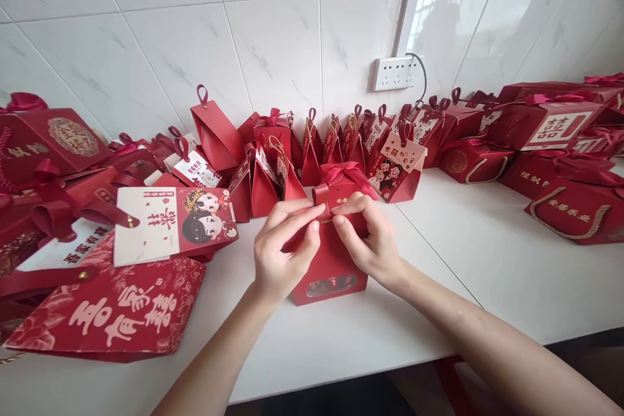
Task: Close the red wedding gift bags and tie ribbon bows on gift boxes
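A small red gift box [327,273] with a clear window near its bottom stands on the white counter [487,260] in front of me. My left hand [280,250] grips the box's left side, thumb and forefinger pinched at its top flap. My right hand [368,234] holds the right side, fingers pinched at the same flap beside the red handle loop [320,194]. The two hands' fingertips almost meet at the top of the box. A red ribbon bow [346,173] lies just behind them.
Several red gift boxes and bags line the tiled wall, from the left [58,143] to the far right [560,123]. Flat red paper bags [117,312] and a card with cartoon figures [175,221] lie at the left. A wall socket [394,73] sits above. The counter's front edge runs below my forearms.
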The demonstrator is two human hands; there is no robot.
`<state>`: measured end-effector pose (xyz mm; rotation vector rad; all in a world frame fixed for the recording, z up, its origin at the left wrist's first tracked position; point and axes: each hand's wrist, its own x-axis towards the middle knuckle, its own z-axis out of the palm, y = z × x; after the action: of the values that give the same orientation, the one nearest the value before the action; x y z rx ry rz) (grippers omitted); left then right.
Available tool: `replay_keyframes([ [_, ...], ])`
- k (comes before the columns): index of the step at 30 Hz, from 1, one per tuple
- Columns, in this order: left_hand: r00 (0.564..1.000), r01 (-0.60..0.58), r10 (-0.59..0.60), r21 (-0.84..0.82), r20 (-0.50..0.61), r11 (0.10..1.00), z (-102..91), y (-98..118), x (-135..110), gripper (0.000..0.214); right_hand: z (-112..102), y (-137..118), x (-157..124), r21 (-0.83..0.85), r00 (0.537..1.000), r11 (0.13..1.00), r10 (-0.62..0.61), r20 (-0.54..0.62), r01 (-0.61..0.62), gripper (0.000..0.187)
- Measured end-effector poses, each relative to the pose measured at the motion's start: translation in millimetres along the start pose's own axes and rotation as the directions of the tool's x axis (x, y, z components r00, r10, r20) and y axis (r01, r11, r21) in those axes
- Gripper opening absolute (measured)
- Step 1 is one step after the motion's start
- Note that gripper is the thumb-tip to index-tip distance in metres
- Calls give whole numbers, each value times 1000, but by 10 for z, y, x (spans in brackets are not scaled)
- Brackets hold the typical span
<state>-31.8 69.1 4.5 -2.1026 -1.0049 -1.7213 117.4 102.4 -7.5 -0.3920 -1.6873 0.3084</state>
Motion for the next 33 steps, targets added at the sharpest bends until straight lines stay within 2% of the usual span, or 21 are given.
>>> replay_keyframes([
  [14, 1000, 6, -6, 2, 16, 1000, -8, 16, 20, 21, -1, -19, 30, 36, 999, 998, 48, 5, -48, 11],
  [33, 1000, 14, -14, 11, 15, 1000, -9, 15, 22, 20, -4, 2, 25, 13, 1000, 1000, 17, 6, -17, 10],
])
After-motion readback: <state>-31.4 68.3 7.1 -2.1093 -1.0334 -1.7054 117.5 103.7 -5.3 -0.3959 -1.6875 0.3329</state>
